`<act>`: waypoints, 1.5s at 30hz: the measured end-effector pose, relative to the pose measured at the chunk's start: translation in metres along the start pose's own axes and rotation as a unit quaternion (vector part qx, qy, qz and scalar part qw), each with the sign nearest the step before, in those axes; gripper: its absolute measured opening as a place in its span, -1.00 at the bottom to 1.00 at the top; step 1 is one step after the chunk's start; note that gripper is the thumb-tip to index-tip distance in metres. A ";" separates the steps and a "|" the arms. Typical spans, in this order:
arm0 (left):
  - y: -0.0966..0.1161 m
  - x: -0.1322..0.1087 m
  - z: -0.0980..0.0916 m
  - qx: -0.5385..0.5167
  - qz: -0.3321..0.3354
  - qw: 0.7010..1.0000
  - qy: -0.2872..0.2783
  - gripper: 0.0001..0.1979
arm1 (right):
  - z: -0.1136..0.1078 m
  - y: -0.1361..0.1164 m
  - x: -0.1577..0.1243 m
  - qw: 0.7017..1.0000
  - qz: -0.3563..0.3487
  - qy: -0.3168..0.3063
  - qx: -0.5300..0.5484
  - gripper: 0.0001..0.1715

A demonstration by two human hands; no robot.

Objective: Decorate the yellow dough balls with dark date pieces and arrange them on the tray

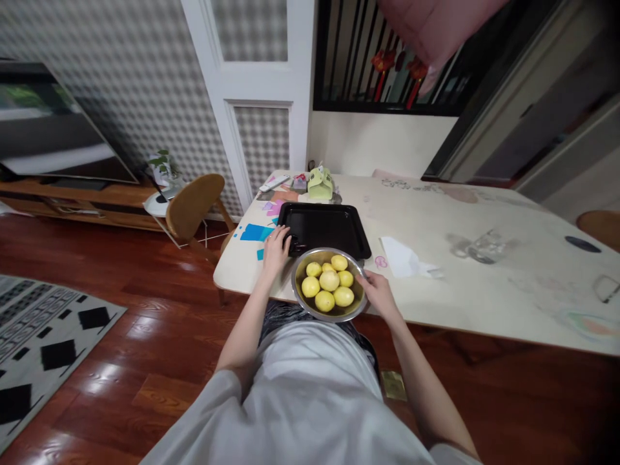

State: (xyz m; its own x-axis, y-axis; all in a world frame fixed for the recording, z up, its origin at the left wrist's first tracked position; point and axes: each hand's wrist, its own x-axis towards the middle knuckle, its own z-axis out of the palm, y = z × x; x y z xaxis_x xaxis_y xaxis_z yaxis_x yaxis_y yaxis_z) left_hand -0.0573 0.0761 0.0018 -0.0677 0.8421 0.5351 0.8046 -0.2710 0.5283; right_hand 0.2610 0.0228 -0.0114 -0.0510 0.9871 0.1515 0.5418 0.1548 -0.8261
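Note:
A round metal bowl [301, 301] with several yellow lemons [329, 280] in it is at the table's front edge, close to my body. My right hand [380, 294] grips the bowl's right rim, thumb over the edge. A black rectangular tray [324, 226] lies flat on the table just behind the bowl, whose far rim overlaps its front edge in view. At the tray's left front corner is my left hand [277, 250], fingers stretched out and thumb apart. Whether it presses on the tray or only rests beside it is hard to tell.
On the white table [411, 213] are a green box [320, 184], blue paper pieces [256, 232], a white paper sheet [401, 258] and a clear glass [485, 247]. A wooden chair [196, 206] stands at the left end. A pink balloon-like shape [440, 26] hangs overhead.

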 end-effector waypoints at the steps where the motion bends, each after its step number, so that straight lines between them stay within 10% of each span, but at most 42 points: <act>1: 0.003 0.003 0.001 0.011 0.010 1.000 -0.013 -0.61 | 0.000 0.000 0.002 1.000 0.009 -0.003 0.014 -0.42; 11: 0.014 0.023 0.014 0.109 0.045 0.981 -0.153 -0.69 | -0.038 -0.019 0.041 0.996 0.011 0.069 -0.063 -0.20; 25: 0.009 0.023 0.016 0.070 0.040 0.987 -0.140 -0.76 | -0.052 -0.079 0.153 0.924 0.024 0.129 -0.360 -0.56; 45: 0.011 0.023 0.015 0.070 0.038 0.987 -0.137 -0.76 | -0.051 -0.111 0.180 0.876 0.011 0.099 -0.471 -0.52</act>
State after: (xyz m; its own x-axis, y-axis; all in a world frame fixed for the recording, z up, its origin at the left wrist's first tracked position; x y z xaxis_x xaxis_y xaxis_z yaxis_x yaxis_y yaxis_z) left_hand -0.0410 0.0992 0.0099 0.1422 0.9217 0.3610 0.8761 -0.2869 0.3874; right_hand 0.2345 0.1816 0.1348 0.0652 0.9486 0.3098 0.9978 -0.0592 -0.0289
